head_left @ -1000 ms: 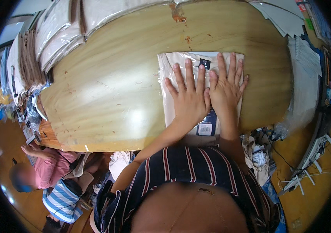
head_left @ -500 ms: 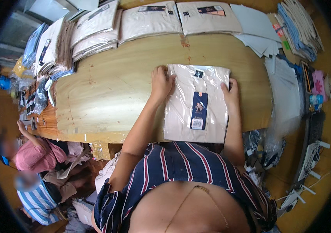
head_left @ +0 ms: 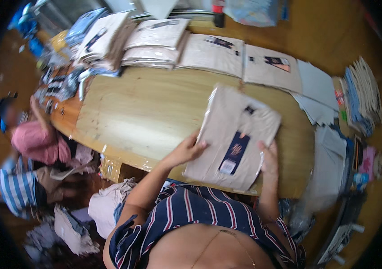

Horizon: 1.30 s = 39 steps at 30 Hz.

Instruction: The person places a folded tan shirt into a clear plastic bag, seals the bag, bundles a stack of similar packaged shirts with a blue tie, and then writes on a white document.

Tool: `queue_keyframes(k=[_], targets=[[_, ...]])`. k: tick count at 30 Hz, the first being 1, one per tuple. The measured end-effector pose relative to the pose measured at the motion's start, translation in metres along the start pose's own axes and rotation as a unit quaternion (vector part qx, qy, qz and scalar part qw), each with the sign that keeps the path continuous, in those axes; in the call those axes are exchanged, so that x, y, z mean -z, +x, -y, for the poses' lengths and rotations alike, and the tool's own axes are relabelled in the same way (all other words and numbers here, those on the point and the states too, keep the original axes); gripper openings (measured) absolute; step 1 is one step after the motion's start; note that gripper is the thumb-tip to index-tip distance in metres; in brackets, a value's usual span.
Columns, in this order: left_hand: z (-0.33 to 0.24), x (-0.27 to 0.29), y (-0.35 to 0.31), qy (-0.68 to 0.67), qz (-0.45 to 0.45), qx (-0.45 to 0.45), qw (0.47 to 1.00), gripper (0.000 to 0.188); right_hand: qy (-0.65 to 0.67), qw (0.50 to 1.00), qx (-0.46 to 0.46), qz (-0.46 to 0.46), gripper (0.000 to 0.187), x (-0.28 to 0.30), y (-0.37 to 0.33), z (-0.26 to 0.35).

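Observation:
A folded cream garment in a clear plastic bag [head_left: 220, 119] is held up over the near edge of the table, tilted. A dark blue hang tag [head_left: 235, 152] with a pale label shows through the plastic at its middle. My left hand [head_left: 187, 149] grips the bag's left edge, thumb on top and the other fingers partly hidden. On the opposite edge, my right hand [head_left: 269, 159] holds it with the thumb on the front face; those fingers are mostly behind the bag.
Along the table's [head_left: 146, 112] far edge lie bagged cream garments [head_left: 213, 51] in stacks. White sheets [head_left: 318, 85] and folded garments [head_left: 363, 96] lie to the right. Two people [head_left: 43, 141] are at the left. Loose cloth [head_left: 108, 204] is heaped below the table.
The bagged garment has come up off the table and turned clockwise, with both hands gripping its sides. The whole view has turned and shifted.

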<state>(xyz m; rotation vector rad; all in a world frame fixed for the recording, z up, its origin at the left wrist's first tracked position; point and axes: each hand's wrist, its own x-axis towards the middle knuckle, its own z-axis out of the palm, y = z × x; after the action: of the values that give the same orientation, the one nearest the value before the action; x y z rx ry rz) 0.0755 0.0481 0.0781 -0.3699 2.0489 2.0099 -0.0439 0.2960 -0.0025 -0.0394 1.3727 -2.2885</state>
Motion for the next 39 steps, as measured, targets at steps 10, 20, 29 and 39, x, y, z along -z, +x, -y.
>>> queue_keyframes(k=[10,20,29,39], targets=[[-0.045,0.244,-0.011,0.071,-0.344,-0.199,0.915,0.040,0.007,0.985,-0.121,-0.121,0.029,-0.088,0.244,-0.033],[-0.015,0.597,-0.007,0.406,-0.639,-0.137,0.639,0.038,-0.428,0.894,0.051,0.121,0.023,-0.306,0.223,-0.050],[-0.043,0.629,0.041,0.351,-0.531,-0.020,0.771,0.044,-0.172,0.969,-0.036,0.173,0.025,-0.545,0.291,-0.117],[-0.068,0.609,0.023,0.124,-0.404,-0.118,0.898,0.062,-0.311,0.940,0.116,0.076,0.018,-0.573,0.299,-0.136]])
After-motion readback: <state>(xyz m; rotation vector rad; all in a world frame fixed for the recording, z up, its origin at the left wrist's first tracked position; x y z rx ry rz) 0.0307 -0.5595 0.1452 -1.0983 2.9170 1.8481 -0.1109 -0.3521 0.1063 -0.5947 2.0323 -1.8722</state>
